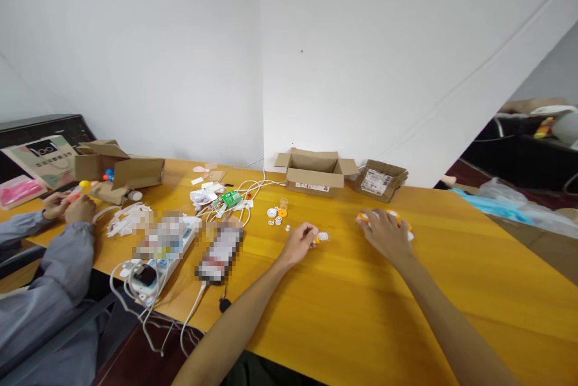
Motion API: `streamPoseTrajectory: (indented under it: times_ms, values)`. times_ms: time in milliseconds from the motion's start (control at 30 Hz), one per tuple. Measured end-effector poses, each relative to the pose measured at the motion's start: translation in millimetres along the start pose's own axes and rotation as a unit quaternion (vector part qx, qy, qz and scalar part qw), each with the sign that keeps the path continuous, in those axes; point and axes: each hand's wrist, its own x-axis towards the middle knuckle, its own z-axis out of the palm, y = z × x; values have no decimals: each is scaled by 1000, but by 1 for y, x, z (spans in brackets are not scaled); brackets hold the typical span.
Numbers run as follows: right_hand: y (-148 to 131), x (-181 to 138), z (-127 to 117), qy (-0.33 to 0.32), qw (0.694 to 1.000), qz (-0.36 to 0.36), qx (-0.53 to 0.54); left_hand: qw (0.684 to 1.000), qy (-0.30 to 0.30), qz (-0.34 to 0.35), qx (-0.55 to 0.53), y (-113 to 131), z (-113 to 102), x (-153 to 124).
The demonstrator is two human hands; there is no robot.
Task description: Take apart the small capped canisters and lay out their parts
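Note:
Near the middle of the table, my left hand (300,244) is closed in a pinch. At its fingertips shows a small orange piece (316,240), mostly hidden by the fingers. Touching or just beside it is a small clear packet (324,236) with white bits inside. Farther right, my right hand (387,234) lies palm down with its fingers spread over a group of orange and white pieces (394,214). The hand covers much of that group. Beyond my left hand sit several small white wheel-like parts (271,213), an orange disc (282,213) and a small clear cup (283,202).
An open cardboard box (315,178) and a flattened carton (379,181) stand by the wall. To the left lie a phone (221,253), a power strip (176,259), white cables and litter. Another person's hands (80,209) work at the far left beside a second box (138,173).

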Motion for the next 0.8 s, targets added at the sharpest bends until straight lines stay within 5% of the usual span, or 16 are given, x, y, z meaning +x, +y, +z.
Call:
streamPoseTrajectory:
  times_ms: [267,433,633,800]
  values:
    - [7,-7,1,69,996,-28,40,1000,-3,6,-27,-2,1,1]
    - [-21,1,-14,67,977,-47,197,999,-5,11,-36,-3,0,2]
    - [-75,-4,-30,-150,887,33,436,998,-3,54,-34,2,-3,1]
    - [-91,-14,-26,-151,797,111,574,997,-31,45,-47,2,-4,0]
